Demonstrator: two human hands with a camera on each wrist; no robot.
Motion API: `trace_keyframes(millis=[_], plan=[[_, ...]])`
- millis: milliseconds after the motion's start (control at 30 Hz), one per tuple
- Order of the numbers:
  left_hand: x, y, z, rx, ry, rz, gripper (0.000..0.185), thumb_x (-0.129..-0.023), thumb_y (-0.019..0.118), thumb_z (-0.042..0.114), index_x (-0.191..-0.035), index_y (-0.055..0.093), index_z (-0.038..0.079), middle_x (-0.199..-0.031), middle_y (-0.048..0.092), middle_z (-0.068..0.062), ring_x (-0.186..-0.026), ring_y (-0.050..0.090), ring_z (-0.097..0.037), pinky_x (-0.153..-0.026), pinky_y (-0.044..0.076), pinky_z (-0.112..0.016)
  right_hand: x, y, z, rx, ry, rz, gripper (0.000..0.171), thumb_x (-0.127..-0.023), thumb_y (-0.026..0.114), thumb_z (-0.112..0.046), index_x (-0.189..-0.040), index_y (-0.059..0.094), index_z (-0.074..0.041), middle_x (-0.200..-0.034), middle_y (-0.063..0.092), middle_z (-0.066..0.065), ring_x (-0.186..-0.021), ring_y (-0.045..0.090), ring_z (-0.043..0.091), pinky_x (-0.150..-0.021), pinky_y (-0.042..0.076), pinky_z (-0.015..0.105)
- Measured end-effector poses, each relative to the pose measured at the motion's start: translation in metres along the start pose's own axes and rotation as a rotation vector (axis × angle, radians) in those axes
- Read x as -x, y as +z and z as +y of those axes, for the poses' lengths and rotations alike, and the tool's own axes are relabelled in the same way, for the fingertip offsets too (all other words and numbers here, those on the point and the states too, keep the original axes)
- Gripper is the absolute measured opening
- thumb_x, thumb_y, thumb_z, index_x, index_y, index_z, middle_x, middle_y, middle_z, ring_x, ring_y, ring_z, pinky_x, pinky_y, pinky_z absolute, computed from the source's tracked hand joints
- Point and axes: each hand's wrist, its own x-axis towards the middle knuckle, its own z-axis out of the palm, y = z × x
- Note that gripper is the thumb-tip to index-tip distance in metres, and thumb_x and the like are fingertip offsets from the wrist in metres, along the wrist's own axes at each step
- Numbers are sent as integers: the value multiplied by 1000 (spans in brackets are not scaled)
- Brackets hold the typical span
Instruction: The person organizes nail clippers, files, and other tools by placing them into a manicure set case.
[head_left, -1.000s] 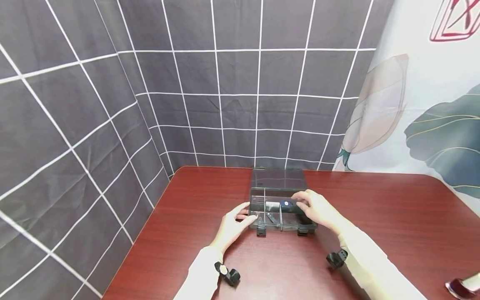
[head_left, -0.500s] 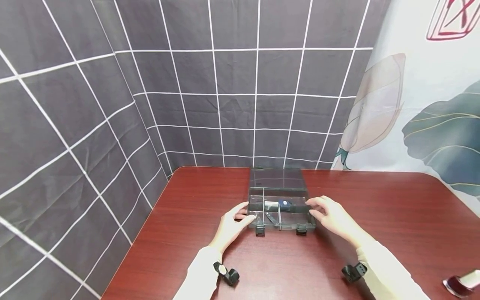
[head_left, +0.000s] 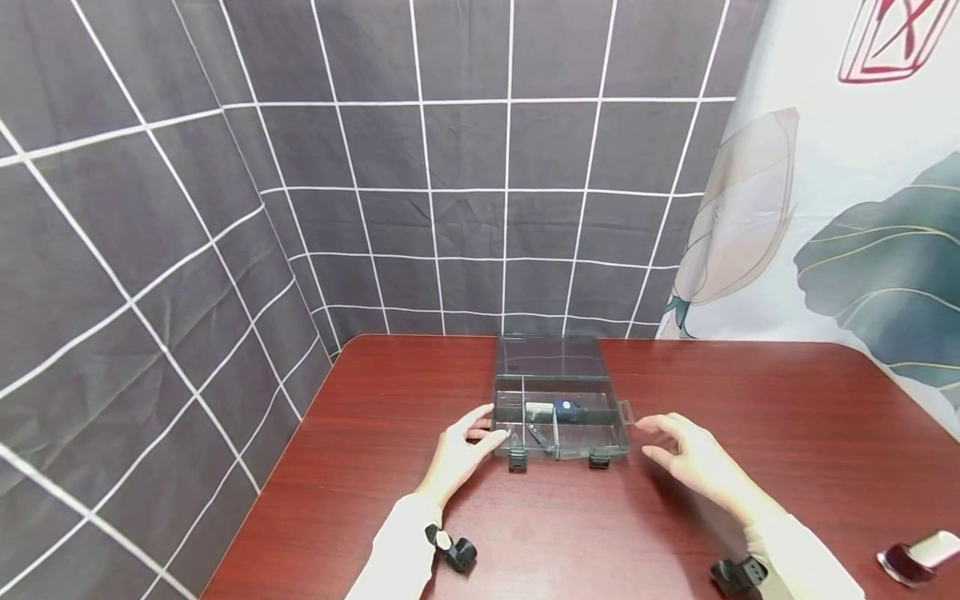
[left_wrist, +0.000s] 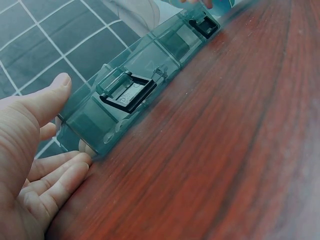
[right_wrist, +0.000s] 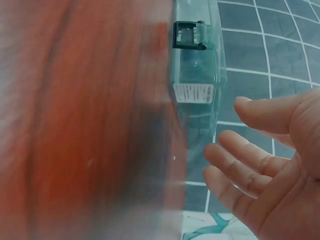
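Observation:
A see-through grey-green compartment box lies on the table, its lid tipped back. Inside is a blue and white item, with a small slim grey piece in front of it; their kinds are too small to tell. At the box's left end rests my left hand, thumb by the front corner and fingers touching the end wall. My right hand hovers off the right end, fingers loosely bent, holding nothing. In the right wrist view a label shows on the box's end.
Two dark latches, the left one and the right one, hang at the box's front. A bottle with dark red contents and a pale cap stands at the table's right. Grey gridded cloth backs the reddish table.
My right hand has drawn back from over the box, moving right and toward me, and is now apart from it. My left hand has stayed at the left end.

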Motion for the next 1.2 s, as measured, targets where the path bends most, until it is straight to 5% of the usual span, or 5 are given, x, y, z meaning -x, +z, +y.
trace_keyframes(millis=[733,1200], plan=[[2,0,3,24,11,4,54,-81,71,38,-128,57,15,-105,65,-5,-90,63,-16,-77,49,-29,60,-21,15,113,71,29,39,-66,80,-3,-101,64,-6,-93,64,5,-75,57,3,-61,49,27],[1,0,2,14,5,-6,54,-81,70,38,-129,56,16,-106,65,-6,-91,63,-14,-79,49,-30,89,-43,23,150,240,-58,40,-69,80,-14,-105,64,-8,-97,64,5,-74,55,-2,-60,49,25]])
